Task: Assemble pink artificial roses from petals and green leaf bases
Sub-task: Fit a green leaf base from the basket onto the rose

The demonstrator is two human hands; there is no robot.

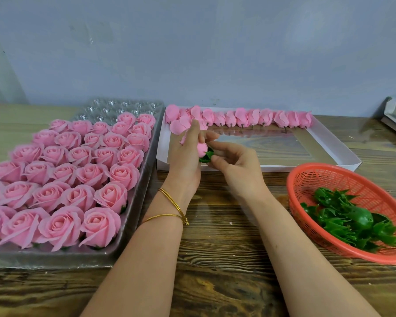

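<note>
We look down on a wood-grain desk (215, 282) set against a grey-blue wall (192, 42). At nine o'clock lies a clear plastic tray (55, 259), most of its cells filled with finished pink roses (62, 179) in tidy rows; only the cells at its far end stand bare. At one o'clock sits a shallow white box (306, 168) with a glossy floor, and a line of loose petal bundles (249, 118) runs along its far wall, a few more heaped in its far left corner. At four o'clock a red mesh basket (329, 179) holds a pile of green leaf bases (348, 218). Both forearms reach up from six o'clock, and our hands meet near the middle, over the near left corner of the box. The left hand (185, 161) has its fingers curled round a pink bud (202, 149), with another petal showing behind its fingers. The right hand (236, 165) pinches a single leaf base (207, 155) between thumb and forefinger, pressed against the bud's underside. Two thin gold bangles (172, 209) circle the left wrist.
</note>
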